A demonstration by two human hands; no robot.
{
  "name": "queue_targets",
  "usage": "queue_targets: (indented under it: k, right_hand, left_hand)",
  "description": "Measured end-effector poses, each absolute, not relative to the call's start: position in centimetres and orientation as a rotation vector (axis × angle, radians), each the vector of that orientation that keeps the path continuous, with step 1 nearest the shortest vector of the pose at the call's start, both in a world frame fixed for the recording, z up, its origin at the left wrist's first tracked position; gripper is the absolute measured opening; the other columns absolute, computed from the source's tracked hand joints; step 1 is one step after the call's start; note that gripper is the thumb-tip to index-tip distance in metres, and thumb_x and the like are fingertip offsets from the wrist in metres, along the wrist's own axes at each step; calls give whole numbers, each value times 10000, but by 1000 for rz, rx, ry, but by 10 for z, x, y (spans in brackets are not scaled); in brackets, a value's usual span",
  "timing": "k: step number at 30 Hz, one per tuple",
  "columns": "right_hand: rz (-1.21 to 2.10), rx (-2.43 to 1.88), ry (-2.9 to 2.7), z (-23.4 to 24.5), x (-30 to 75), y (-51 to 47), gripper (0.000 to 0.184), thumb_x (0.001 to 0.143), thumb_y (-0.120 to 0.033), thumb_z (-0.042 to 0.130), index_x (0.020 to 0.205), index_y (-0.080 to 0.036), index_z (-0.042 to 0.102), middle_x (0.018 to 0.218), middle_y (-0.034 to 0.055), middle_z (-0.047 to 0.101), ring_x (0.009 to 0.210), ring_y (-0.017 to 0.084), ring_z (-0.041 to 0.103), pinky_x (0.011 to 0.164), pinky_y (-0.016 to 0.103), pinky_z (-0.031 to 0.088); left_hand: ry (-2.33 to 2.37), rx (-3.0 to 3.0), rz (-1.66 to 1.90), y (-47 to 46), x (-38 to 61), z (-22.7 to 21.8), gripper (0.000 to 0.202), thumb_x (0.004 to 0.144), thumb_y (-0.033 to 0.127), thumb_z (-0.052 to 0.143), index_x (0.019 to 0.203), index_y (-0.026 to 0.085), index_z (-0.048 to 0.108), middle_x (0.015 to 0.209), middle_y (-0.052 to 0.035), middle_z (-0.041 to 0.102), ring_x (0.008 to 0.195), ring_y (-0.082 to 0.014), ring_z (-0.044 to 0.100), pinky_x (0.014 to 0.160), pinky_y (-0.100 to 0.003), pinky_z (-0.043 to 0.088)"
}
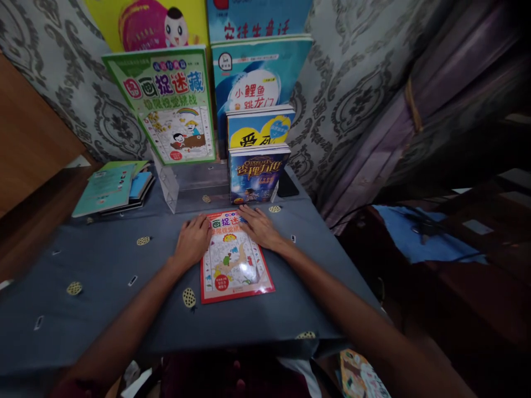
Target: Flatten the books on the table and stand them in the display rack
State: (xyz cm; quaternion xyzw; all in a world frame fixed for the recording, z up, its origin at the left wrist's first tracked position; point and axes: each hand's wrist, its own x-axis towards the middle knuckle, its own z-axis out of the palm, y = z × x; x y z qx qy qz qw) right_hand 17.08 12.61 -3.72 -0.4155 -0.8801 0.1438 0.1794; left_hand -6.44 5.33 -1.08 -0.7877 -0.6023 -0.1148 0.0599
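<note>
A red-bordered picture book [236, 265] with Chinese lettering lies flat and closed on the cloth-covered table [161, 315]. My left hand [193, 240] rests along its upper left edge, fingers extended and pointing away from me. Across its upper right corner lies my right hand [260, 228], palm down with the fingers stretched out, covering part of the title. Neither hand grips the book. Just beyond it stands a clear acrylic stand [199, 182]. A green picture book [174, 105] leans upright on the stand's left side. On the right, a dark blue book [257, 174] stands in front.
Behind the dark blue book rise a yellow-and-blue book [261, 127] and a teal book [261, 72]. A pile of books [110, 188] lies at the back left. A black phone-like object [287, 184] sits right of the stand. Purple curtain [385, 127] hangs beyond the table's right edge.
</note>
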Motion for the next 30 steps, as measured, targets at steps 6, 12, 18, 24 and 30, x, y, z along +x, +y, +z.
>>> queue_targets:
  k: [6, 12, 18, 24, 30]
  right_hand:
    - [392, -1167, -2494, -40, 169, 127, 510, 1023, -326, 370, 1484, -124, 456, 1559, 154, 423, 1475, 263, 347, 1208, 526, 264]
    - [379, -1139, -2477, -41, 169, 126, 535, 1002, -268, 358, 1517, -126, 397, 1566, 148, 415, 1486, 243, 326, 1213, 517, 255]
    - [406, -1136, -2434, -43, 169, 125, 567, 998, -267, 366, 1548, -133, 331, 1566, 137, 422, 1488, 240, 322, 1217, 506, 253]
    - [425, -1113, -2469, -42, 169, 128, 561, 995, -253, 350, 1538, -112, 346, 1570, 147, 411, 1495, 244, 307, 1219, 520, 239]
    - [459, -1091, -2483, -40, 180, 111, 542, 1025, -292, 331, 1531, -103, 363, 1569, 157, 408, 1501, 247, 289, 1226, 521, 247]
  left_hand:
    - [-1725, -2635, -487, 69, -62, -21, 438, 966, 202, 415, 1378, 137, 549, 1463, -160, 544, 1365, -280, 502, 1164, -462, 333]
    - [-1608, -2886, -769, 94, -24, -24, 421, 958, 267, 451, 1340, 158, 588, 1460, -156, 550, 1380, -270, 491, 1193, -476, 292]
    - [-1611, -2883, -840, 102, -17, -27, 418, 956, 256, 457, 1335, 158, 604, 1442, -149, 569, 1356, -280, 512, 1177, -479, 310]
    - [-1610, -2878, -914, 105, -21, -30, 400, 942, 237, 482, 1304, 154, 632, 1408, -156, 597, 1327, -287, 538, 1158, -477, 335]
    - [-1588, -2872, -935, 105, -21, -36, 386, 946, 212, 492, 1305, 167, 626, 1406, -140, 602, 1319, -270, 548, 1150, -469, 351]
